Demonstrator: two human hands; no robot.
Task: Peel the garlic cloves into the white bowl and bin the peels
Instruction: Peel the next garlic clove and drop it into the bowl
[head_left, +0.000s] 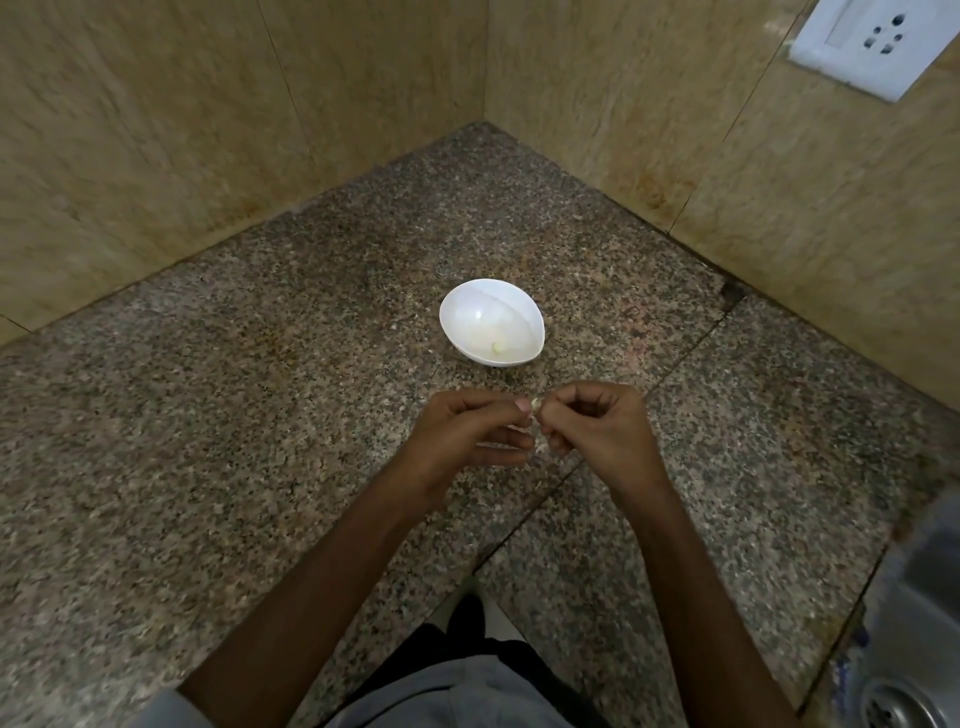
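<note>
Grips (470, 434) (602, 431) on clove (535, 403) — bowl (451, 306) beyond

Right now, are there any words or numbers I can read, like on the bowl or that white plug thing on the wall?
None: nothing in this picture can be read.
The white bowl: plain, no label.
The wall socket: plain white, only holes and a switch, no writing.
The counter and wall tiles: only stone pattern.
The left hand and right hand pinch a garlic clove: no writing there.
</note>
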